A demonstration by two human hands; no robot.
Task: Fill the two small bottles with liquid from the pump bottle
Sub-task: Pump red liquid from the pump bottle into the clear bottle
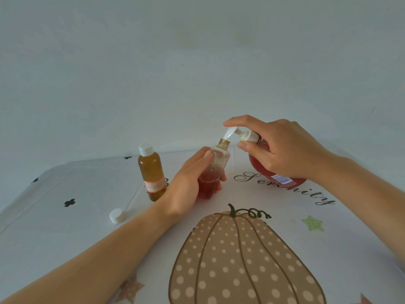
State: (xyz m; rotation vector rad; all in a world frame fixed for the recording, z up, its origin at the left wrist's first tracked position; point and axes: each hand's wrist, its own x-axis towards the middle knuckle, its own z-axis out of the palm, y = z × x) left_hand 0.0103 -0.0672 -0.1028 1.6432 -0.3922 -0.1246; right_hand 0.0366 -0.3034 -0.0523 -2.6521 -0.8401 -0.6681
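**Pumpkin print (241, 260) below: spill risk at the neck**

Above the print on the bench (65, 249), our left hand (186, 185) grips the open bottle (217, 163), tilted toward the nozzle (229, 134). Our right hand (282, 150) wraps the pump bottle (257, 166), forefinger on the pump head.

We judge three risks:
- The nozzle tip slips off the narrow neck, and liquid lands on the bench.
- A hard stroke shifts the pump bottle.
- Pumping continues too long, and the bottle overflows.

Red liquid fills roughly the lower third of the open bottle; its upper wall is clear. The capped bottle (151, 172) stands upright at left, amber and nearly full. A cap (117, 215) lies loose nearby.
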